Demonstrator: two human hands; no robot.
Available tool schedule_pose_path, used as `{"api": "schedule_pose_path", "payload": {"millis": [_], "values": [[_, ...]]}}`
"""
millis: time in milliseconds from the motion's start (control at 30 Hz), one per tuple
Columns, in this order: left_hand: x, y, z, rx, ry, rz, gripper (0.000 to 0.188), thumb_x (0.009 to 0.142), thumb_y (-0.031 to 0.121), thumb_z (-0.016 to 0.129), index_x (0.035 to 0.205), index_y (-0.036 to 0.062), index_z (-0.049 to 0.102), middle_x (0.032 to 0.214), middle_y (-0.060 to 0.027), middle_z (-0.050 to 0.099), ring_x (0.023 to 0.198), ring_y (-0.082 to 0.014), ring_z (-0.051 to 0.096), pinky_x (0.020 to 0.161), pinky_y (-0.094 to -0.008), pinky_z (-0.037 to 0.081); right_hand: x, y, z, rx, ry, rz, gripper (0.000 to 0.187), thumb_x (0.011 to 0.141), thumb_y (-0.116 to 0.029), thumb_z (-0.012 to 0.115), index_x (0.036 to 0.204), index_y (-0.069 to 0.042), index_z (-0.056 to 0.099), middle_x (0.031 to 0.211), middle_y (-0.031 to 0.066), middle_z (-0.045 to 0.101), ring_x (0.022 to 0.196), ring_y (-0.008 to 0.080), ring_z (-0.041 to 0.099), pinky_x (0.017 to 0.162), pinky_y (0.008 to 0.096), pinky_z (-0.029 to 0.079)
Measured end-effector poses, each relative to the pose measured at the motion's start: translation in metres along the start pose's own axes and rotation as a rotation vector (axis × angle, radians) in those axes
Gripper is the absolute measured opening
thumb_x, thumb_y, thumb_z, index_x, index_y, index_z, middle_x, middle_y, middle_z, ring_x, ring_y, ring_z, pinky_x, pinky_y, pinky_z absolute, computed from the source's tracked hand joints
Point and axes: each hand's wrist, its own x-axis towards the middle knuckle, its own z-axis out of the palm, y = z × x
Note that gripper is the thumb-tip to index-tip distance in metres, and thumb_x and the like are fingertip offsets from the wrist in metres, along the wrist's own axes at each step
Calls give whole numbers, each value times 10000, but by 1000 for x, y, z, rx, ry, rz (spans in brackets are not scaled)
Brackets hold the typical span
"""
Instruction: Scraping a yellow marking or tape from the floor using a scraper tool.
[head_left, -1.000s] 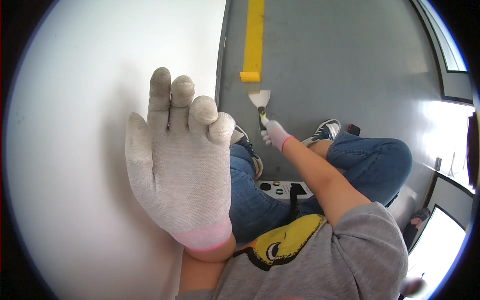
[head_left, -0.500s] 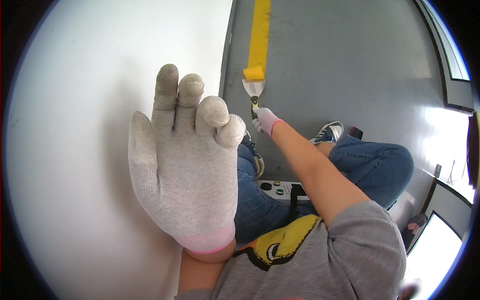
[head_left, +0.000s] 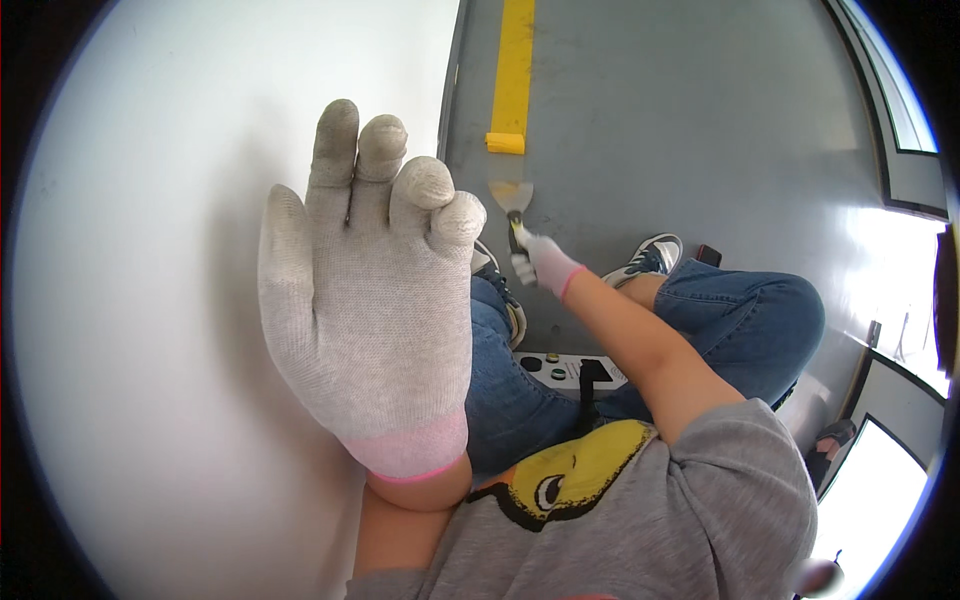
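Note:
My left hand (head_left: 390, 310), in a pale knit glove with a pink cuff, is raised close to the camera in front of the white wall. It holds nothing; its fingers are apart, some of them bent. My right hand (head_left: 548, 265), gloved alike, grips the dark handle of a scraper (head_left: 511, 194) low over the grey floor. The wide blade points away from me. Just beyond its edge lies the rolled-up end (head_left: 505, 143) of a yellow floor tape strip (head_left: 515, 65). A gap shows between the blade and that roll.
The white wall (head_left: 150, 300) rises on the left, with a dark skirting edge (head_left: 452, 90) beside the strip. My shoes (head_left: 647, 260) rest on the floor near the scraper. A white board with small round items (head_left: 545, 367) lies between my legs. Bright glass panels stand at right.
The scraper has drawn back toward me, away from the tape roll it was touching. My right hand has shifted nearer and slightly right. My left hand appears a little higher.

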Motion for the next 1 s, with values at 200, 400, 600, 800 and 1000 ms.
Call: {"api": "schedule_pose_path", "payload": {"millis": [200,400,600,800,1000], "values": [[-2,-1,1,47,34,-3,508,936,326,192,1221,-70,334,1084,-197,452,872,-237,433,730,-330,373,-18,48,-10,-200,227,114,341,883,-457,392,739,-148,374,517,-29,333,376,84,262,348,244,211],[-1,-4,6,71,48,46,523,932,345,198,1227,-68,324,1074,-176,444,843,-214,417,721,-319,368,35,18,1,-135,200,44,334,853,-454,446,795,-126,421,512,18,388,350,118,309,321,268,230],[-2,3,2,95,14,18,512,924,330,248,1230,-75,316,1092,-167,429,859,-206,397,735,-308,358,54,-41,54,27,179,162,363,853,-468,443,736,-139,342,497,-25,310,349,83,270,316,238,210],[-1,0,0,15,-20,2,508,927,323,254,1230,-80,316,1098,-176,435,876,-213,409,751,-316,356,40,-51,71,470,-63,-108,387,876,-478,395,738,-117,381,485,-53,270,353,67,224,330,227,157],[-2,4,-9,12,-100,-9,470,919,276,299,1229,-77,319,1120,-189,441,926,-225,423,766,-321,360,10,-35,32,158,-160,-59,434,867,-520,380,753,-106,445,493,-49,293,358,83,219,348,246,163]]}}
